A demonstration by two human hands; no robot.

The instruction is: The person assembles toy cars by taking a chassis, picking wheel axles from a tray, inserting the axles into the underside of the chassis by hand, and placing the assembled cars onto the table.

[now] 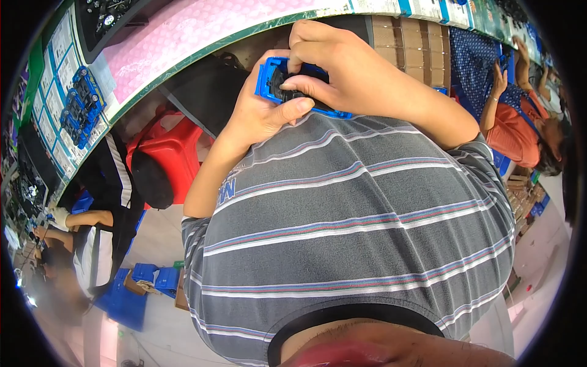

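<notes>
Close to my chest I hold a blue toy car body (264, 82), tilted, with a black part (277, 79) inside it. My left hand (264, 114) wraps round its near left side, the thumb lying along the lower edge. From above and the right, my right hand (327, 55) grips the body, thumb and fingers reaching into its hollow at the black part. My fingers cover much of the car, and its far side is hidden.
Ahead curves a table with a pink mat (183, 40) and green edge. On its left lie several blue toy car bodies (82, 107) and a black tray (101, 30). Nearby are a red stool (168, 144), a divided brown carton (409, 49), blue bins (156, 278) and co-workers on both sides.
</notes>
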